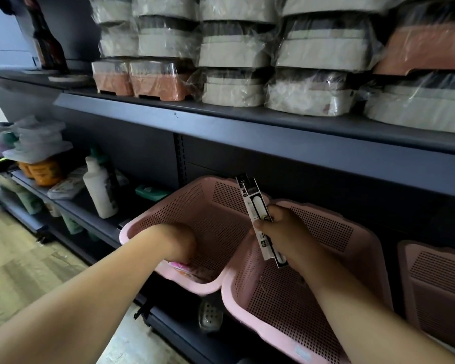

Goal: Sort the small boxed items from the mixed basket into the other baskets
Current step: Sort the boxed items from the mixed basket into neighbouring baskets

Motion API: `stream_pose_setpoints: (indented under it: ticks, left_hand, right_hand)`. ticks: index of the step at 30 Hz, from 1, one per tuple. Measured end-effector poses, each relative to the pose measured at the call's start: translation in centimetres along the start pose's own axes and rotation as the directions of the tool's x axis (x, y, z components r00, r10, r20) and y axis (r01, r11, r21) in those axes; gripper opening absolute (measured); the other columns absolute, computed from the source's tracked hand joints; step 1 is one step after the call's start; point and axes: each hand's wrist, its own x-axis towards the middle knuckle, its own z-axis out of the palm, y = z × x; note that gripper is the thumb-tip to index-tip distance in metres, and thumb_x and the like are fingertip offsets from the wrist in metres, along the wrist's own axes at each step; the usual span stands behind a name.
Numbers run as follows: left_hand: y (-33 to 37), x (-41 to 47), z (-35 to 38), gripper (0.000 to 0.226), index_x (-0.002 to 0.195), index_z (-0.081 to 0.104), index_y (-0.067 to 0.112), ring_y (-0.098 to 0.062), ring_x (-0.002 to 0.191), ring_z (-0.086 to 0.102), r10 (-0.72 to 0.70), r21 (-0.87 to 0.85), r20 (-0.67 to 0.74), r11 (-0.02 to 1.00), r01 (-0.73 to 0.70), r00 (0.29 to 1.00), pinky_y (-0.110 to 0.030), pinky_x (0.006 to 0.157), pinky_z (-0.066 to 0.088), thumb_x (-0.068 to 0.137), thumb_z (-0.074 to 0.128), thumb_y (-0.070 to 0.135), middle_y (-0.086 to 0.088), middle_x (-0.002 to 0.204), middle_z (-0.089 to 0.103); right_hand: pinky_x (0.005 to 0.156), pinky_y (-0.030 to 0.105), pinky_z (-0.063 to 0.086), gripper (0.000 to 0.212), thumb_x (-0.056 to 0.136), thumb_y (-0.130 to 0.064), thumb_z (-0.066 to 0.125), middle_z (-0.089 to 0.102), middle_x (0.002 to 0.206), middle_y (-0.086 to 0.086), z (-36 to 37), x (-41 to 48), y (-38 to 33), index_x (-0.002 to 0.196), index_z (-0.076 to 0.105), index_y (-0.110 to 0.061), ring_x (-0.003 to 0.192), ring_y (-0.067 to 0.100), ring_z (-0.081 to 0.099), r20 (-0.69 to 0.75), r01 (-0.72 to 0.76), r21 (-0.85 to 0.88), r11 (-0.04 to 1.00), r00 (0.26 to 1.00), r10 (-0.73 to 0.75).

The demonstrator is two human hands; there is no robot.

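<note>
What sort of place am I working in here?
Most likely a shop aisle, perhaps a stockroom: long dark metal shelves, stacks of plastic-wrapped tubs on the upper one, and bottles beside the pink baskets below.

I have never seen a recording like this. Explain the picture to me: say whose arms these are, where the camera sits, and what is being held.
There is no machine here. A person works with bare hands, and the single camera sits on their head, looking forward and down, so both arms reach in from the bottom edge. They face a dark shelf unit with pink baskets on it. The left hand dips into the left basket, where a few items lie; its fingers are hidden. The right hand grips a long narrow box, tilted, over the middle basket. A third basket shows at the right edge. Wrapped containers are stacked above.
</note>
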Motion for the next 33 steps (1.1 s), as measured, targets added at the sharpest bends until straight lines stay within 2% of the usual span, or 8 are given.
stream_pose_setpoints:
  ticks: [6, 9, 11, 13, 15, 25, 29, 33]
  left_hand:
    - [0.0, 0.3, 0.1, 0.041, 0.115, 0.078, 0.014, -0.029, 0.103, 0.07, 0.036, -0.076, -0.039, 0.996, -0.039, 0.999, -0.033, 0.091, 0.055, 0.091, 0.051, 0.032, -0.006, 0.109, 0.077]
    - [0.6, 0.0, -1.3, 0.027, 0.114, 0.079, 0.027, -0.011, 0.094, 0.07, 0.016, -0.379, -0.292, 0.916, -0.131, 0.956, -0.028, 0.093, 0.055, 0.096, 0.06, 0.02, 0.014, 0.102, 0.074]
    - [1.8, -0.9, -2.9, 0.024, 0.108, 0.078, 0.032, 0.002, 0.082, 0.067, -0.007, -0.636, -0.49, 0.686, -0.352, 0.872, -0.017, 0.084, 0.052, 0.096, 0.068, 0.014, 0.027, 0.092, 0.069]
    - [3.5, -1.9, -4.4, 0.015, 0.102, 0.076, 0.029, 0.004, 0.074, 0.069, -0.043, -0.786, -0.551, 0.364, -0.5, 0.833, -0.014, 0.073, 0.052, 0.098, 0.07, 0.015, 0.021, 0.087, 0.074]
    - [5.0, -2.2, -5.1, 0.008, 0.099, 0.076, 0.027, -0.002, 0.073, 0.071, -0.104, -0.818, -0.564, 0.208, -0.537, 0.819, -0.017, 0.069, 0.053, 0.099, 0.07, 0.021, 0.011, 0.085, 0.078]
    - [3.5, -1.9, -5.3, 0.016, 0.09, 0.074, 0.027, -0.005, 0.067, 0.065, -0.47, -0.802, -0.523, -0.01, -0.597, 0.711, -0.02, 0.061, 0.053, 0.098, 0.071, 0.013, 0.011, 0.073, 0.073]
    - [5.0, -2.3, -5.2, 0.015, 0.094, 0.076, 0.024, -0.015, 0.08, 0.067, -0.356, -0.818, -0.526, -0.036, -0.574, 0.772, -0.027, 0.067, 0.053, 0.097, 0.071, 0.01, 0.0, 0.089, 0.076]
    - [6.0, -2.3, -5.2, 0.017, 0.091, 0.079, 0.03, -0.018, 0.09, 0.071, -0.261, -0.813, -0.559, -0.013, -0.581, 0.787, -0.03, 0.074, 0.055, 0.096, 0.073, 0.015, -0.007, 0.103, 0.08]
  right_hand:
    - [0.077, 0.035, 0.061, 0.016, 0.095, -0.025, 0.065, 0.074, 0.092, -0.008, 0.2, -0.3, -0.1, 0.11, 0.07, -0.027, 0.085, 0.01, 0.072, 0.011, 0.003, 0.017, 1.0, 1.0, -0.003]
    - [0.08, 0.037, 0.061, 0.019, 0.094, -0.024, 0.067, 0.075, 0.096, -0.006, 0.1, -0.5, -0.1, 0.112, 0.072, -0.025, 0.089, 0.013, 0.072, 0.03, -0.012, 0.05, 0.999, 0.999, 0.01]
    - [0.079, 0.036, 0.061, 0.019, 0.093, -0.023, 0.069, 0.076, 0.095, -0.004, 0.1, -0.5, -0.2, 0.111, 0.073, -0.022, 0.088, 0.013, 0.073, 0.039, -0.023, 0.083, 0.996, 0.999, 0.02]
    - [0.078, 0.04, 0.062, 0.017, 0.092, -0.024, 0.07, 0.077, 0.092, -0.003, 0.3, -0.5, -0.2, 0.109, 0.074, -0.02, 0.086, 0.015, 0.074, 0.05, -0.031, 0.091, 0.995, 0.998, 0.027]
    - [0.08, 0.045, 0.062, 0.014, 0.092, -0.025, 0.071, 0.077, 0.088, 0.0, 0.5, -0.6, -0.2, 0.104, 0.075, -0.021, 0.084, 0.018, 0.074, 0.068, -0.035, 0.087, 0.996, 0.997, 0.029]
    - [0.078, 0.041, 0.06, 0.017, 0.099, -0.026, 0.061, 0.073, 0.077, -0.002, -0.6, -1.5, 0.2, 0.091, 0.074, -0.02, 0.07, 0.013, 0.068, 0.066, -0.072, 0.133, 0.988, 0.996, 0.064]
    - [0.056, 0.019, 0.052, 0.013, 0.094, -0.031, 0.068, 0.068, 0.084, -0.01, 0.6, -1.7, -0.5, 0.105, 0.064, -0.025, 0.067, 0.001, 0.066, 0.098, -0.003, 0.091, 0.996, 0.995, -0.006]
    - [0.054, 0.013, 0.046, 0.012, 0.096, -0.029, 0.064, 0.068, 0.082, -0.008, 0.9, -1.0, -0.7, 0.086, 0.064, -0.022, 0.07, 0.001, 0.065, 0.063, 0.055, -0.144, 0.988, 0.997, -0.047]
